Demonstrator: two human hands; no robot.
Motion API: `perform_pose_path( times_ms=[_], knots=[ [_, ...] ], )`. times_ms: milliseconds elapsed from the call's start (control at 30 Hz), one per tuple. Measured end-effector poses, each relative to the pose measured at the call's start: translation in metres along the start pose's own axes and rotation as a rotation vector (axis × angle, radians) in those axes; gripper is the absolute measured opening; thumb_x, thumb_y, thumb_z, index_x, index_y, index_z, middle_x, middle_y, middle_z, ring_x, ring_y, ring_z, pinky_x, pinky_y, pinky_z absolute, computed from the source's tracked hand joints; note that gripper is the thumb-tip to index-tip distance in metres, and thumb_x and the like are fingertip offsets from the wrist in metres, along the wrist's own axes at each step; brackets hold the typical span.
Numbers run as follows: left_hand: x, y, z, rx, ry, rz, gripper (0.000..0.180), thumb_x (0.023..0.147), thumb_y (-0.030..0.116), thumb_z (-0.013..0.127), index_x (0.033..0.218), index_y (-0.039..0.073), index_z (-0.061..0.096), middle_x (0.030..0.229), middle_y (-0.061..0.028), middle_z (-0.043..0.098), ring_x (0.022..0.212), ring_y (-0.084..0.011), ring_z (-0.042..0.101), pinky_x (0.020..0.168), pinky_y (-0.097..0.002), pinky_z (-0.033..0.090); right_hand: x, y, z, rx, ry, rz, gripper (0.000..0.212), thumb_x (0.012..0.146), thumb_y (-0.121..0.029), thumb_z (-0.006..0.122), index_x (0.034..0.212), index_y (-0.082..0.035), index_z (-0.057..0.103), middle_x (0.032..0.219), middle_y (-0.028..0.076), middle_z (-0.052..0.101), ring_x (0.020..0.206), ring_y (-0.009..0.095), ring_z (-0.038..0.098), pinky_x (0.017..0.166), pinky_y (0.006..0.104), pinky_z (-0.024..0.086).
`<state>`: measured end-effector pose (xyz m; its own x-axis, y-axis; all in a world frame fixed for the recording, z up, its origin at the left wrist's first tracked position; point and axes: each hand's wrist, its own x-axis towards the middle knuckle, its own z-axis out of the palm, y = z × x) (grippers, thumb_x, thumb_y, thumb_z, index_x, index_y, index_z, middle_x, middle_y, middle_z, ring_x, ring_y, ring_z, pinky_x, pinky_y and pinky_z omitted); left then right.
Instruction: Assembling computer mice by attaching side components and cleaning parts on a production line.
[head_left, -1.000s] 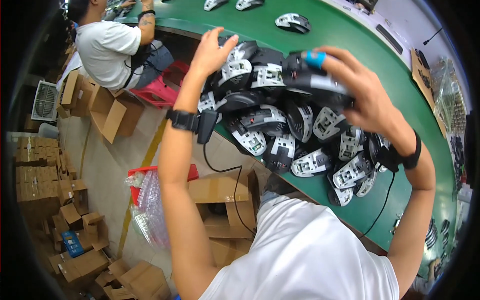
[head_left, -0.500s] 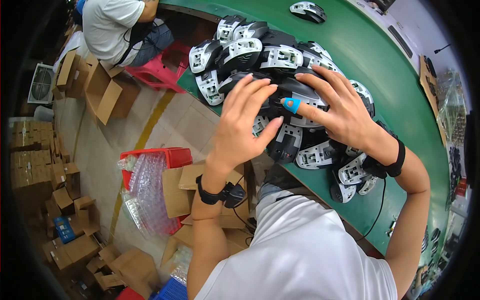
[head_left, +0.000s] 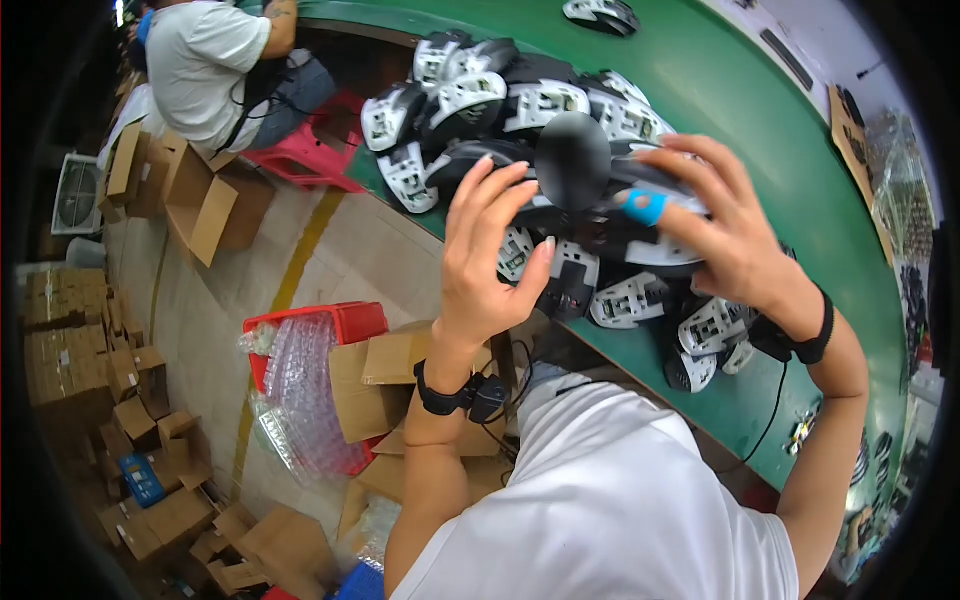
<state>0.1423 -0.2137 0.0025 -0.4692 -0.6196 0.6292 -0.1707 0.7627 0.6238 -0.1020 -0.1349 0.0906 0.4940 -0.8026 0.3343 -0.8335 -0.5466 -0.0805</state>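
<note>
Black-and-white computer mice (head_left: 545,102), several with openings in their white shells, are heaped on a green table. My right hand (head_left: 715,225), with a blue finger cot (head_left: 643,207) on one finger, grips a mouse (head_left: 655,250) that is smeared by motion. My left hand (head_left: 485,240) is open at the near left side of the heap, its fingers stretched and the thumb apart. A blurred dark oval patch (head_left: 573,160) between the hands hides part of the mice. Both wrists wear black straps with small devices.
One mouse (head_left: 602,16) lies apart at the far side of the table (head_left: 740,100). To the left, a person (head_left: 205,60) sits on a pink stool (head_left: 310,150). Cardboard boxes (head_left: 215,205) and a red crate (head_left: 372,320) with bubble wrap (head_left: 305,390) stand on the floor.
My right hand has moved right and slightly down, the gripped mouse with it. The left hand has barely moved. The whole view has shifted slightly.
</note>
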Motion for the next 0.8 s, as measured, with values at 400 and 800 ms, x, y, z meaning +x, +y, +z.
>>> perform_pose_path(
  times_ms=[400, 800],
  knots=[
    [-0.038, 0.027, 0.043, 0.034, -0.053, 0.003, 0.054, 0.072, 0.023, 0.073, 0.12, 0.005, 0.056, 0.136, -0.0229, 0.043, 0.13, -0.05, 0.029, 0.106, -0.0573, 0.025, -0.067, -0.023, 0.007, -0.024, -0.1, 0.097, 0.044, 0.074, -0.015, 0.062, 0.117, -0.021, 0.061, 0.126, 0.012, 0.051, 0.112, 0.033, 0.05, 0.092, 0.0474, 0.044],
    [-0.049, 0.042, 0.061, 0.027, -0.177, 0.043, 0.065, 0.064, 0.034, 0.084, 0.119, 0.01, 0.059, 0.137, -0.0214, 0.043, 0.13, -0.048, 0.03, 0.106, -0.0572, 0.026, -0.081, -0.029, -0.004, -0.013, -0.232, 0.233, 0.058, 0.067, 0.001, 0.06, 0.122, -0.015, 0.056, 0.134, 0.012, 0.044, 0.122, 0.036, 0.044, 0.096, 0.0497, 0.042]
  ],
)
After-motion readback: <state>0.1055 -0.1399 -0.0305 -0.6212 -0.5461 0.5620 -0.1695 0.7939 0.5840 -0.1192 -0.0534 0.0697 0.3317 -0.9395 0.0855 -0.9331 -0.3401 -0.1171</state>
